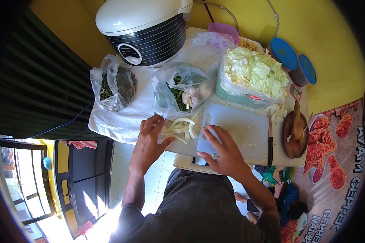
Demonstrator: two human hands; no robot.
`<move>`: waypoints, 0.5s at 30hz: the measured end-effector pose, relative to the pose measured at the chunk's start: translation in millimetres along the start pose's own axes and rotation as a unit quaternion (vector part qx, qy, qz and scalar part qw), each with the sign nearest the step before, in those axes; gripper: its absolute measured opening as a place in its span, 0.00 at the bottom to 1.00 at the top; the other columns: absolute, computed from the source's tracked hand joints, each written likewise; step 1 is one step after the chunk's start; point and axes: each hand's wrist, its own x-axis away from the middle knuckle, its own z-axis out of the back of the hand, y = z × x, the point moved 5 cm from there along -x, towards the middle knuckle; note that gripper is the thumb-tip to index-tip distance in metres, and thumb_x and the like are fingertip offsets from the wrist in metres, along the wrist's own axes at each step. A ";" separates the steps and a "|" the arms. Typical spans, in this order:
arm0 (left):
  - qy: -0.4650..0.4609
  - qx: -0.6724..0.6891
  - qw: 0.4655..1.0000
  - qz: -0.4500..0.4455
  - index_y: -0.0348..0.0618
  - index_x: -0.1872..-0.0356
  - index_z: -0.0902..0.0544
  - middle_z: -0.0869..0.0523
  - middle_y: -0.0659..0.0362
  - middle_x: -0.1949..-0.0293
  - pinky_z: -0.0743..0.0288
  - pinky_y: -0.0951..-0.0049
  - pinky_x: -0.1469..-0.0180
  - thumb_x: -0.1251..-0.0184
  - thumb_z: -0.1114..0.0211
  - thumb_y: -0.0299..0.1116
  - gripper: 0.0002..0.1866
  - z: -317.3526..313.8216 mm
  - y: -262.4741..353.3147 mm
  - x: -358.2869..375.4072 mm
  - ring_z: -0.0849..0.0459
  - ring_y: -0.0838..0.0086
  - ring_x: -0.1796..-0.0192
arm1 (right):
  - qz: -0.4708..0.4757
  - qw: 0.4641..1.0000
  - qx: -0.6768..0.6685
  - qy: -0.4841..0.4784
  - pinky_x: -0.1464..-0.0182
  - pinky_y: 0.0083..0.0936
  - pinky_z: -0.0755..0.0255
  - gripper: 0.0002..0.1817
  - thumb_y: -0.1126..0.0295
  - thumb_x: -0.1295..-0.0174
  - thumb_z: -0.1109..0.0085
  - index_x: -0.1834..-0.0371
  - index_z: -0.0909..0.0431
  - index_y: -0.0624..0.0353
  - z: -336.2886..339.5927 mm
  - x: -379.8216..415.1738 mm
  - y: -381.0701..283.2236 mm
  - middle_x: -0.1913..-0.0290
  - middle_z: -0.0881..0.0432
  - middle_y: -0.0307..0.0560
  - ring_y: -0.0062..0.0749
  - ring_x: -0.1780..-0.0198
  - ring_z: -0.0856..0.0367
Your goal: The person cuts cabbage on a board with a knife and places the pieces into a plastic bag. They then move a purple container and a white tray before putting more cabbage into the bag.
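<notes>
My left hand (149,137) is at the table's front edge, thumb and fingers apart, beside a small pile of pale vegetable strips (181,128). Just beyond its fingertips lies a clear plastic bag (160,95) with green vegetables (177,92) and a garlic bulb (187,99) in it. Over the left front part of the white cutting board (237,125) hovers my right hand (228,152), fingers spread and nothing in its grasp. Small pale scraps dot the board. A knife (270,143) with a dark handle lies along the board's right edge.
Behind the board stands a plastic container (239,95) heaped with chopped cabbage (255,71). A wooden mortar (288,141) with a pestle (298,121) sits at right. A rice cooker (146,32), another bag (113,87) and blue-lidded tubs (284,53) stand around. Another person (288,198) sits below right.
</notes>
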 end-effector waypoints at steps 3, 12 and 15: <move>0.002 0.011 1.000 0.003 0.35 0.39 0.16 0.18 0.45 0.39 0.22 0.54 0.36 0.46 0.17 0.28 0.31 -5.7 2.9 -8.8 0.20 0.49 0.37 | 0.025 0.998 0.037 -0.035 0.26 0.51 0.32 0.48 0.55 0.38 0.22 0.19 0.36 0.62 -21.2 -23.3 -2.2 0.27 0.30 0.67 0.65 0.28 0.29; -0.033 0.110 0.993 -0.023 0.33 0.39 0.18 0.14 0.41 0.46 0.20 0.51 0.42 0.40 0.22 0.25 0.27 -23.1 11.8 -17.2 0.15 0.44 0.43 | 0.006 0.998 0.037 -0.043 0.25 0.54 0.38 0.59 0.51 0.51 0.15 0.19 0.40 0.62 -36.6 -44.5 10.9 0.29 0.34 0.70 0.65 0.30 0.30; -0.041 0.138 0.990 -0.002 0.33 0.38 0.19 0.13 0.41 0.48 0.18 0.52 0.47 0.37 0.22 0.26 0.26 -22.3 23.8 -14.3 0.13 0.43 0.48 | 0.007 0.999 0.041 -0.034 0.24 0.52 0.41 0.58 0.53 0.50 0.15 0.18 0.40 0.59 -35.4 -47.3 7.5 0.31 0.33 0.69 0.63 0.30 0.30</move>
